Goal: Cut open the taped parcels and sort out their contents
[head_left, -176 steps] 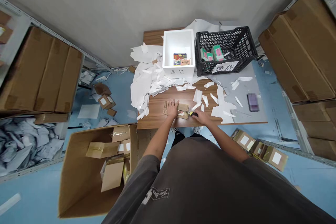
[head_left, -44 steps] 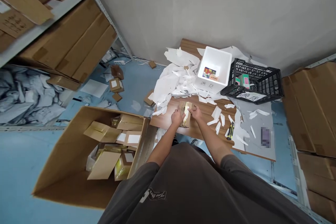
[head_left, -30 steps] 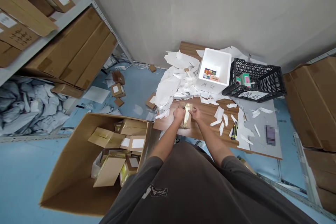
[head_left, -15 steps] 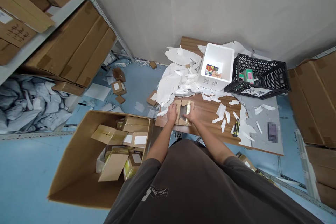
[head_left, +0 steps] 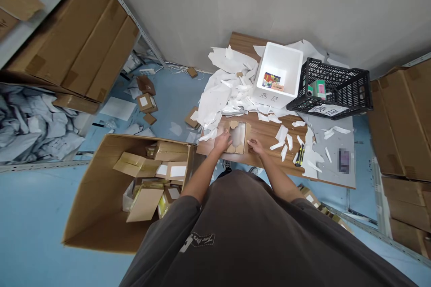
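A small cardboard box (head_left: 230, 149) lies on the wooden table in front of me with its top flaps folded out. Inside it shows something pale under clear wrapping; its kind I cannot make out. My left hand (head_left: 222, 141) grips the box's left side, fingers curled over the edge. At the right flap, my right hand (head_left: 256, 146) has its fingers closed at the lower outer edge. To the right on the table rests a yellow and black utility knife (head_left: 300, 155), among torn white paper strips (head_left: 282, 133).
Behind the box are a heap of torn white paper (head_left: 215, 101), a white bin (head_left: 279, 94) with small packs and a black crate (head_left: 336, 92). A large carton (head_left: 84, 206) of parcels stands at my left. Shelves with boxes flank both sides.
The box's flaps have opened outward and its inside now shows. My right hand has moved from over the top to the right flap. The view has shifted slightly.
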Demonstrator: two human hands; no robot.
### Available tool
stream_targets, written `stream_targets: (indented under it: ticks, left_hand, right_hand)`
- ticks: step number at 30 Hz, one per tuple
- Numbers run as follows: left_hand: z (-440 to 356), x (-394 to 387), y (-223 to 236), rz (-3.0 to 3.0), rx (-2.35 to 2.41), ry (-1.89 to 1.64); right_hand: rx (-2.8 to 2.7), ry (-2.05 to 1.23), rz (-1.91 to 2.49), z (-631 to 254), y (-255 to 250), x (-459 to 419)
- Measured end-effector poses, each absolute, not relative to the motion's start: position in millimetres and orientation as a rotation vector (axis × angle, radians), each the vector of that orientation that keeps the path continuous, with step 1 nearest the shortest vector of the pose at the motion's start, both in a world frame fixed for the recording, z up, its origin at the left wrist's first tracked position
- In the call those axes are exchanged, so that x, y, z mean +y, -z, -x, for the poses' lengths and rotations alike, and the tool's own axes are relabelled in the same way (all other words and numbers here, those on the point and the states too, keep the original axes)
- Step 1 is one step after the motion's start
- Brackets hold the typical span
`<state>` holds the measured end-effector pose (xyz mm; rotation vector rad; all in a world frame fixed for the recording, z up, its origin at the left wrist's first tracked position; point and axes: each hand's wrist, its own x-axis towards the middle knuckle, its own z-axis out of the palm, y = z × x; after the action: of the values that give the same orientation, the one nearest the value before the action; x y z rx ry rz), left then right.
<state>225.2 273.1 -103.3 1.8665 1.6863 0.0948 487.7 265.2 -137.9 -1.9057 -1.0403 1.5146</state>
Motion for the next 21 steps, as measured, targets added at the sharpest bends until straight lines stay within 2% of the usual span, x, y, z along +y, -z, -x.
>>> stream_targets:
  ticks: [8, 13, 18, 21]
  left_hand:
    - [-211, 291, 104, -1.870, 1.566, -0.011]
    - [-200, 262, 113, -1.930, 1.411, 0.003]
    - [-228, 221, 128, -1.854, 1.626, -0.193]
    - [-234, 216, 131, -1.855, 1.641, -0.239]
  right_hand:
    - [-0.943, -1.478, 1.930, -475, 153, 263]
    - [-1.016, -1.408, 2.023, -473, 150, 265]
    - [-1.462, -1.036, 2.153, -477, 134, 266]
    - [-1.925, -0.806, 1.991, -472, 123, 273]
